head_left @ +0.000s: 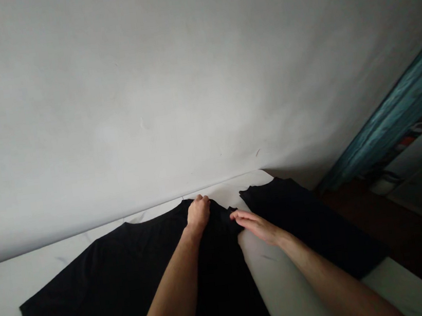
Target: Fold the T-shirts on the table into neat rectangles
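A black T-shirt [118, 279] lies spread on the white marbled table [1, 279], with one sleeve out to the left. My left hand [199, 212] is closed on the shirt's upper edge, near the shoulder on the right; its fingertips are hidden under the hand. At the short right sleeve is my right hand [258, 225], its fingers stretched out together and the tips against the sleeve's cloth. The lower part of the shirt runs out of view at the bottom.
Another dark garment [313, 222] lies at the table's right side and reaches its edge. A pale wall [148, 93] rises behind the table. To the right hangs a teal curtain [394, 103], beyond the dark floor [354, 211].
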The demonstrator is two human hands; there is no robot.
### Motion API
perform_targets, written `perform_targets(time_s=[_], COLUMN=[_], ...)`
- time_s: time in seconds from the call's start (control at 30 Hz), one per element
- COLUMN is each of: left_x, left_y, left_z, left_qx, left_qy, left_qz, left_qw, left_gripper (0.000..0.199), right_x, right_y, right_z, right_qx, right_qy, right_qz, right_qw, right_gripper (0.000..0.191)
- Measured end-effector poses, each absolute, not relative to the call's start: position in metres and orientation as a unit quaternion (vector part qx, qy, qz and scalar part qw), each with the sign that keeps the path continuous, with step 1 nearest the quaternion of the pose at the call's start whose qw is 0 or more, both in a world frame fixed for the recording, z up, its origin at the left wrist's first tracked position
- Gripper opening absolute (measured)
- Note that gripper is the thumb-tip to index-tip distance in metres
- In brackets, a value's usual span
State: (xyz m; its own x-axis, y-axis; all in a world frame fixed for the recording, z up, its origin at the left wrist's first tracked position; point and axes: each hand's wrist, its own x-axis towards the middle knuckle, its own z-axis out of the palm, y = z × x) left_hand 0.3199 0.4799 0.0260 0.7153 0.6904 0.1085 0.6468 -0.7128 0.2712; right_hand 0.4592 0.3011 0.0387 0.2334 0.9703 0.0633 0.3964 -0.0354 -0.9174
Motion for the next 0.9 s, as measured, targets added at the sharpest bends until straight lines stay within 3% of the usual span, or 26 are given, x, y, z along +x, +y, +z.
perform_targets(time_s=[0.07, 0.2, 0.33, 0.6, 0.73, 0.9], left_x=[0.32, 0.319, 0.32, 0.32, 0.319, 0.32], left_y=[0.48, 0.48, 0.479, 0.479, 0.479, 0.48], left_z=[0.026, 0.027, 0.027, 0.027, 0.028, 0.027], left_qx=[0.92, 0.919, 0.917, 0.917, 0.916, 0.914], left_qy=[0.364, 0.367, 0.37, 0.369, 0.37, 0.373], left_qz=[0.102, 0.101, 0.099, 0.102, 0.104, 0.104], left_qw=[0.106, 0.107, 0.113, 0.113, 0.114, 0.121], left_gripper=[0.026, 0.026, 0.026, 0.027, 0.029, 0.03], right_x=[0.462, 0.468, 0.471, 0.468, 0.47, 0.488], right_y=[0.304, 0.303, 0.292, 0.324, 0.34, 0.33], right_z=[0.042, 0.038, 0.03, 0.048, 0.046, 0.034], right_qx=[-0.638, -0.671, -0.697, -0.726, -0.716, -0.75], right_qy=[-0.597, -0.664, -0.675, -0.653, -0.665, -0.586], right_qz=[0.289, 0.181, 0.08, -0.057, -0.055, -0.071], right_qw=[0.389, 0.276, 0.228, 0.208, 0.205, 0.299], right_gripper=[0.025, 0.037, 0.037, 0.053, 0.014, 0.023])
